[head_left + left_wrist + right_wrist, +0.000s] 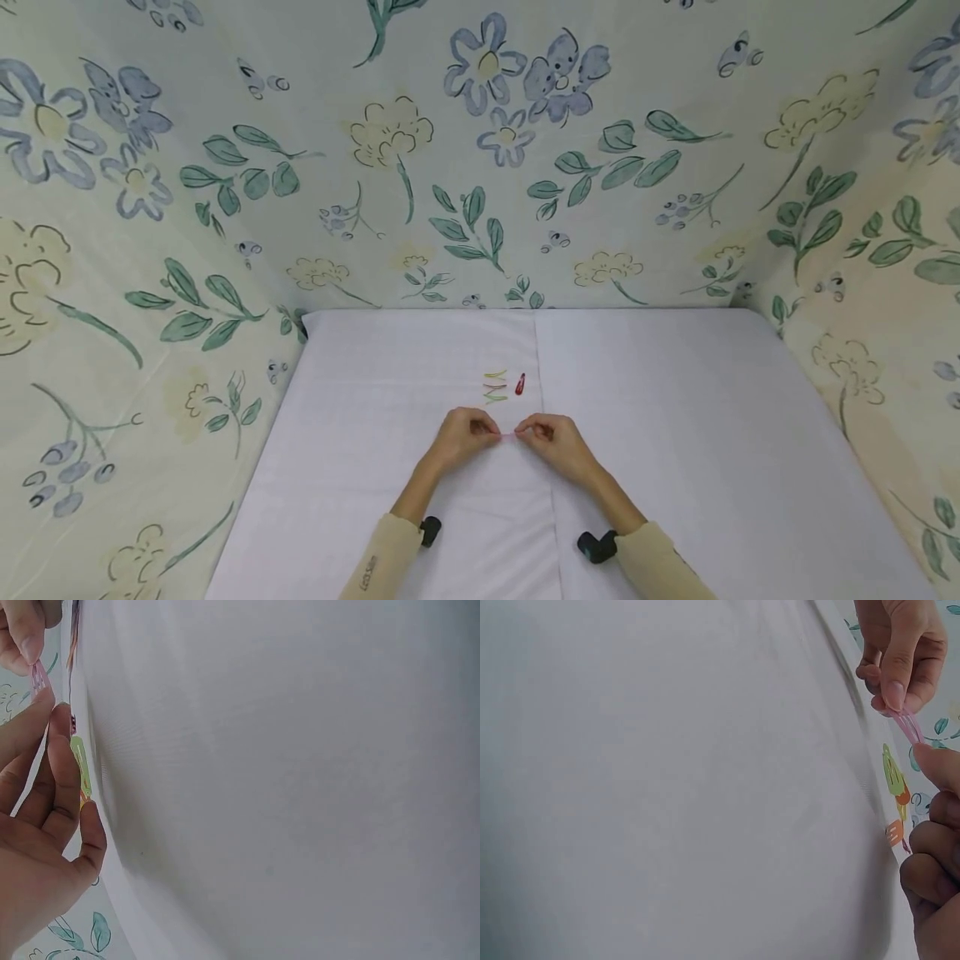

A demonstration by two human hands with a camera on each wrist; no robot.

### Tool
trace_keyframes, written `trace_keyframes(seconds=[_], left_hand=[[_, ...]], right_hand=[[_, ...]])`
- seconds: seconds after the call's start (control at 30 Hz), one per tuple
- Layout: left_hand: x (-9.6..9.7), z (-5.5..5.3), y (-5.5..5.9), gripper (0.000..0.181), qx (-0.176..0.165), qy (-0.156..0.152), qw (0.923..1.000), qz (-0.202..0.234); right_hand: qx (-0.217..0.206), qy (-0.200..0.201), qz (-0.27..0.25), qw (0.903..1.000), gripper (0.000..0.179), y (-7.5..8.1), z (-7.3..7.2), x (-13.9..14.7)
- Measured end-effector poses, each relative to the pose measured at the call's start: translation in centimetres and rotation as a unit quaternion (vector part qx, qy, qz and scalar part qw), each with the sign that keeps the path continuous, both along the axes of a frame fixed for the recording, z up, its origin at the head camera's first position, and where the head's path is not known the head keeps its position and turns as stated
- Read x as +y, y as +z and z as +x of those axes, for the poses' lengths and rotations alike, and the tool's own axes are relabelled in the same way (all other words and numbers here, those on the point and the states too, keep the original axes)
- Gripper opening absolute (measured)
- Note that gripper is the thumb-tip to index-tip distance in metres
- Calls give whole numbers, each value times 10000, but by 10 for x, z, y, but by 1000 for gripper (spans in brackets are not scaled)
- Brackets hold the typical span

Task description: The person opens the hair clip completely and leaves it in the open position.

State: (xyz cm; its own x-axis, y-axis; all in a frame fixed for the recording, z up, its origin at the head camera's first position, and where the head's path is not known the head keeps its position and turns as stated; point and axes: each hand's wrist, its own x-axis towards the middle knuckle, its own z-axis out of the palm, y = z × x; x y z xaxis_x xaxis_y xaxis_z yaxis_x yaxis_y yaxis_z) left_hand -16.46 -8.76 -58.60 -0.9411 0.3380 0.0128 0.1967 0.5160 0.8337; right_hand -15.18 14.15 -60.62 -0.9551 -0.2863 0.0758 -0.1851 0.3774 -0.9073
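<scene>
A pink snap hair clip (507, 435) (910, 727) is stretched between both hands, low over the white cloth. Its one end is pinched between thumb and fingertips of my left hand (463, 437) (45, 802). My right hand (557, 446) (937, 855) pinches the other end, its remaining fingers curled. Fingertips hide both ends of the clip. Just beyond the hands lie a yellow clip (495, 375), a reddish clip (495, 387) and a green clip (495, 398), all spread in a V. Beside them is a red clip (521, 384) that looks snapped closed.
White cloth (390, 375) covers the table, with a crease running front to back near the hands. Floral fabric (480, 233) hangs behind the table and along both sides. A dark wrist camera (597, 547) sits by the right sleeve, another (431, 531) by the left.
</scene>
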Motion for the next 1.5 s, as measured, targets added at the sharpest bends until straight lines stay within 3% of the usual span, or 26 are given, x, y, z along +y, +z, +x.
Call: trace_keyframes(seconds=[0.37,0.6,0.93,1.5], left_hand=[[0,-2,2,5,516,499,9968,339],[0,-4,2,8,1240,920,9861,614],[-1,-9,2,11,1533,1162,9764,979],[-2,-12,0,10,1194,1209,9783,1184]], right_hand=[[247,-161,-13,9996,7,8,-8,-9],[419,-477,-200,9978,10,9,-13,-19],[669,-802,-542,9931,7,6,-17,-29],[987,-1004,-727,9874,6,6,-18,-34]])
